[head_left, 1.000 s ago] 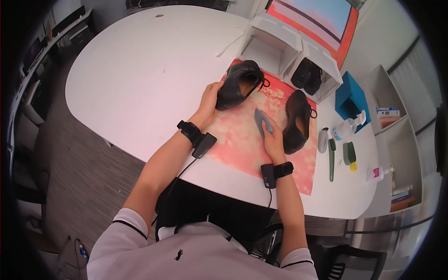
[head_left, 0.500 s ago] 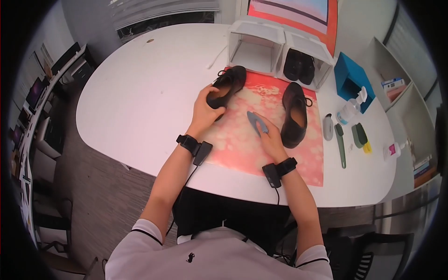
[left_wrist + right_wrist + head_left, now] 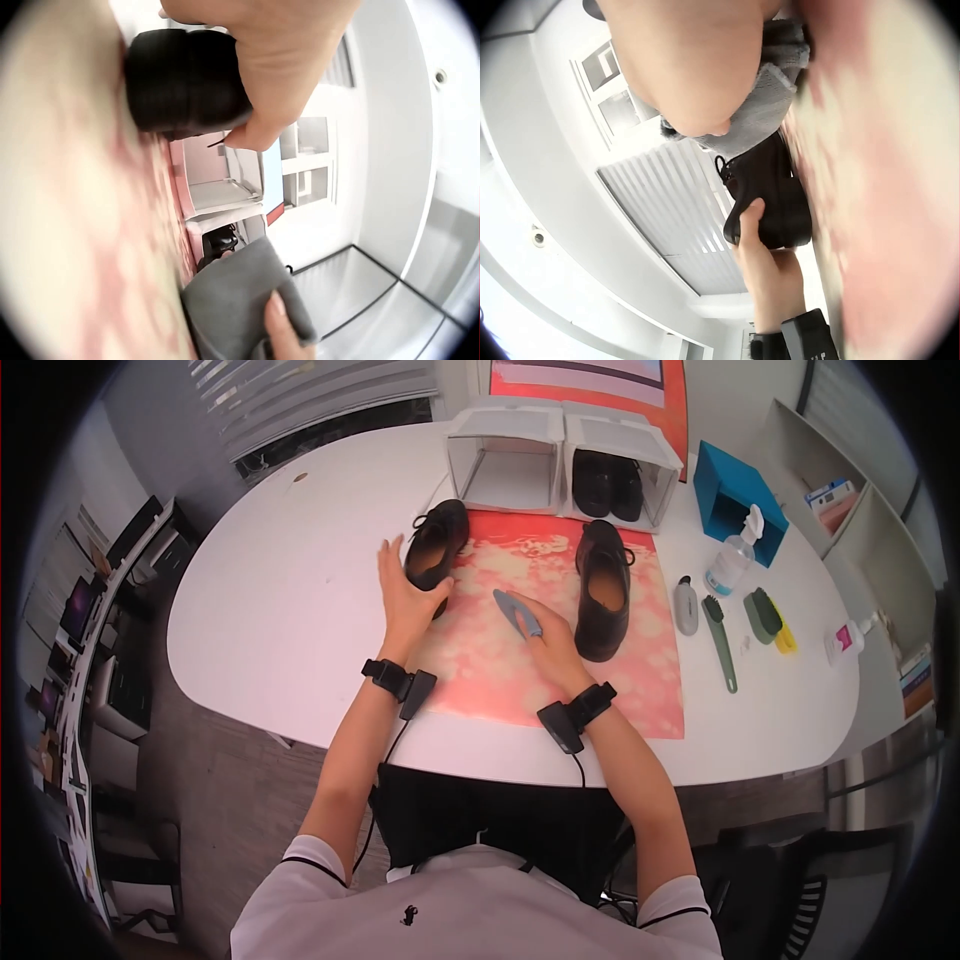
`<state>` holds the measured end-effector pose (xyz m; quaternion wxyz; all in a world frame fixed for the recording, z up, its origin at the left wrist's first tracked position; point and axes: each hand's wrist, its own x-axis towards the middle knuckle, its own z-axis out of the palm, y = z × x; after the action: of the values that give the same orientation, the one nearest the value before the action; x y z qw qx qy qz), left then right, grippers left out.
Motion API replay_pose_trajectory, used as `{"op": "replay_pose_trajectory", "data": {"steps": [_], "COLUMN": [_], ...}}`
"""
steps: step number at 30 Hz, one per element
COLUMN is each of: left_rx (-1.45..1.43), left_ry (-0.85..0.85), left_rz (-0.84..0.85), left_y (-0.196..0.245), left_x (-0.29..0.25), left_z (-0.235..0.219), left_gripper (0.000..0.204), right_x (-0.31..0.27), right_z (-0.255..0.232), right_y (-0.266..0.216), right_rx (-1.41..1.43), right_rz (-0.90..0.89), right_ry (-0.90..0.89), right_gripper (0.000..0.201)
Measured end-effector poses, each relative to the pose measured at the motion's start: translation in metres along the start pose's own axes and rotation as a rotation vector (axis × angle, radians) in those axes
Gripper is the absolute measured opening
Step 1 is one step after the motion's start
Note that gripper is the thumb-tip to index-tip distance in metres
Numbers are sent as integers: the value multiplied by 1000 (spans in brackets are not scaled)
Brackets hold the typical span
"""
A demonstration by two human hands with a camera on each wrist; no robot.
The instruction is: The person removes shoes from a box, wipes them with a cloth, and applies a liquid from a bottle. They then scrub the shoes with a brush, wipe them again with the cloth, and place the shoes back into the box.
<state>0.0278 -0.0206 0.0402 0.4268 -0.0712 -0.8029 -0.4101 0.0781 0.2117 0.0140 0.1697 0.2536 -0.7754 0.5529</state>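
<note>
A black lace-up shoe point(image 3: 432, 555) stands on its sole at the left edge of a red-and-cream patterned mat point(image 3: 470, 680), toe pointing away. My left hand point(image 3: 405, 605) is around its heel, fingers spread and extended along the left side, thumb by the right side of the heel. The right wrist view shows that thumb over the side of the shoe point(image 3: 769, 199). My right hand point(image 3: 550, 645) holds a folded grey cloth point(image 3: 515, 612) low over the mat. To its right stands the matching black shoe point(image 3: 602, 600).
Two white shoe boxes stand behind the mat, the left one point(image 3: 505, 425) without shoes, the right one point(image 3: 620, 435) holding black shoes point(image 3: 607, 488). At right are a grey oval item point(image 3: 685, 607), green brushes point(image 3: 722, 645), a spray bottle point(image 3: 732, 565) and a blue box point(image 3: 740, 500).
The left shoe, tilted in my left hand before, has come down to the mat's left edge. The left fingers have spread. My right hand still holds the grey cloth; the head view has turned.
</note>
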Motion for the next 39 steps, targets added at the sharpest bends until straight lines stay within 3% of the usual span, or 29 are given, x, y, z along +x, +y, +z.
{"op": "replay_pose_trajectory", "data": {"steps": [2,5,6,8,10,11,14,16,19,21,23,26,30,32,33,37,39], "left_rx": [47,-309,-391,-415,-409,-410,-444,-505,-639,-748,-696,-639,-627,-693,-729,-922,-1083], "left_ry": [109,-187,-337,-593,-704,-717,-757,-777,-750,-736,-601,-646,-757,-636,-575,-726,-627], "left_rz": [97,133,60,-77,-201,-276,-472,-554,-615,-817,-833,-717,-764,-700,-669,-676,-697], "left_y": [35,60,55,74,94,105,116,91,69,92,76,66,27,28,31,32,28], "left_x": [11,19,16,5,-17,-24,-35,-37,-27,-10,-9,-10,-14,-12,-12,-14,-26], "left_z": [-4,6,22,47,81,93,124,159,164,112,91,46,25,29,35,55,61], "left_gripper": [57,42,33,41,56,59,63,58,54,39,35,47,66,72,74,82,76], "right_x": [1,7,11,15,19,20,16,10,4,4,6,8,9,7,6,7,9], "right_z": [-5,-22,-31,-55,-77,-88,-109,-112,-103,-96,-88,-70,-44,-36,-35,-36,-42], "right_y": [-18,-48,-51,-60,-52,-47,-8,26,57,59,60,47,40,20,20,29,33], "right_rx": [-45,-237,-396,-399,-421,-432,-437,-370,-159,-2,49,200,128,123,126,83,89], "right_rz": [-103,-406,-548,-524,-394,-330,-123,-10,171,297,302,361,346,342,332,305,309], "right_ry": [61,337,490,710,899,994,1057,1032,953,875,784,589,372,293,279,302,377], "right_gripper": [49,49,44,37,36,35,37,37,38,39,39,39,40,41,41,41,40]}}
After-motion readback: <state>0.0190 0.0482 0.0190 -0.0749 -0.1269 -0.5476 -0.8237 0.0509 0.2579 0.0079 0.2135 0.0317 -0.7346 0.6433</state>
